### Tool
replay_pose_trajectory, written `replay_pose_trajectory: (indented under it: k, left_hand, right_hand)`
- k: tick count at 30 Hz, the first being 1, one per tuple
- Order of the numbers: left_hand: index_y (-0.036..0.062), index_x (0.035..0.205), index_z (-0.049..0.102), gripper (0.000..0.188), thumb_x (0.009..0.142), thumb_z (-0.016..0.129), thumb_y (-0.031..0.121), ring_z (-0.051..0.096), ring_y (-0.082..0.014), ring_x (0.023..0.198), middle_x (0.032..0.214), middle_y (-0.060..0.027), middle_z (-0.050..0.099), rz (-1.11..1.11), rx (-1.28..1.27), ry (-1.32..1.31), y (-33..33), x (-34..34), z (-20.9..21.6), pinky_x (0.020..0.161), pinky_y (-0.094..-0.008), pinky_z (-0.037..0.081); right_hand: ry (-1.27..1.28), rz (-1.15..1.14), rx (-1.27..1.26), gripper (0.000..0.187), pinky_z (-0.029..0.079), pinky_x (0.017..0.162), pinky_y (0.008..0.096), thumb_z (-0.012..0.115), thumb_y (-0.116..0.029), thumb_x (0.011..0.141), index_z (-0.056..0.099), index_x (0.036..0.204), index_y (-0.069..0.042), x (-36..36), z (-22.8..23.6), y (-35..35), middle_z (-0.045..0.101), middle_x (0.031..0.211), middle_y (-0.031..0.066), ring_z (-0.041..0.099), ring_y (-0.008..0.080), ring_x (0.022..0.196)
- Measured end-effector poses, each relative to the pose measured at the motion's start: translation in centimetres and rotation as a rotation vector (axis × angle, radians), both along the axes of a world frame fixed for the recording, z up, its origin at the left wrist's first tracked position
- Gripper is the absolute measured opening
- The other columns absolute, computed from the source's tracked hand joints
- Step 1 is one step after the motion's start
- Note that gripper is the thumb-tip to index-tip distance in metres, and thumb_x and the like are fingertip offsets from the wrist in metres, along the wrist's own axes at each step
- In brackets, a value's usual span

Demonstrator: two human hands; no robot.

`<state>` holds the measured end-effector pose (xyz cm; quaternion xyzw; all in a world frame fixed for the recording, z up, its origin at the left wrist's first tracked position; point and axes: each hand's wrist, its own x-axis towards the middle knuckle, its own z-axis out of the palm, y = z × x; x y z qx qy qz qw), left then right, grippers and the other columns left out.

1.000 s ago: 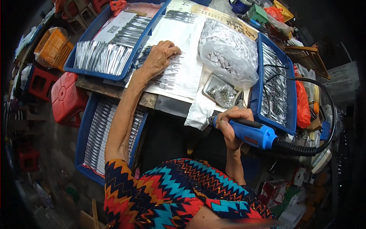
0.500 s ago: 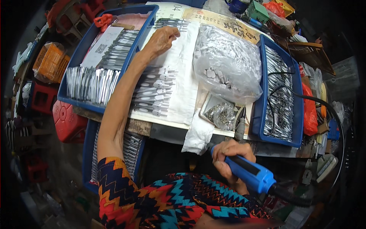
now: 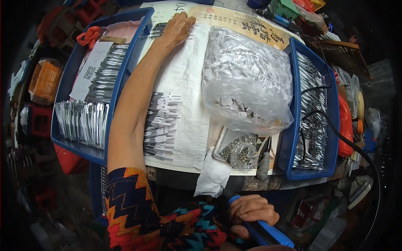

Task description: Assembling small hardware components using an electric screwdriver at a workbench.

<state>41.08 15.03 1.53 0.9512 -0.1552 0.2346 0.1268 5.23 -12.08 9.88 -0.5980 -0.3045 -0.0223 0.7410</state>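
Observation:
My left hand (image 3: 179, 30) reaches to the far end of a white cloth (image 3: 190, 96), over a row of slim grey handles (image 3: 158, 30). Its fingers curl downward, closed together, and their tips are hidden. Nearer me, partly behind my left forearm, lies a second row of grey handles with white heads (image 3: 162, 123). In front of my body, my right hand (image 3: 254, 209) is wrapped around a blue power screwdriver (image 3: 270, 235). That tool's front end points towards the table edge, below a crumpled white tissue (image 3: 212, 173).
Blue trays with silver-grey handles stand left (image 3: 106, 154) and right (image 3: 287, 165). Between them sit a clear bag of white plastic pieces (image 3: 247, 75), a small tray of screws (image 3: 228, 144) and grey-wrapped pliers (image 3: 264, 163). A black cable (image 3: 335, 129) crosses the right tray.
My left hand has come down onto the far row of handles. My right hand and the screwdriver sit lower in view, and the whole view has shifted.

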Motion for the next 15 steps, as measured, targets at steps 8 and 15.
replay_pose_trajectory:
  k: [8,15]
  left_hand:
    - [0.0082,0.093,0.056,0.025,0.071,0.053,-0.002,0.05,-0.0294,0.091,0.091,-0.0119,0.052,0.007,0.071,-0.099,0.4,1.5,-0.9,0.075,-0.0443,0.041]
    - [0.0085,0.086,0.054,0.017,0.073,0.05,0.0,0.054,-0.0252,0.084,0.078,-0.0085,0.057,0.02,-0.113,-0.382,2.5,-2.3,2.5,0.076,-0.0435,0.035]
  right_hand:
    - [-0.079,-0.036,0.046,0.032,0.05,0.046,0.034,0.07,0.001,0.064,0.046,0.086,0.004,1.4,-0.5,0.6,0.053,0.061,0.0124,0.057,0.0195,0.047]
    - [-0.102,0.036,0.021,0.036,0.048,0.046,0.0315,0.067,0.004,0.065,0.045,0.094,0.002,-0.2,-0.6,0.3,0.053,0.062,0.0105,0.057,0.0205,0.05]
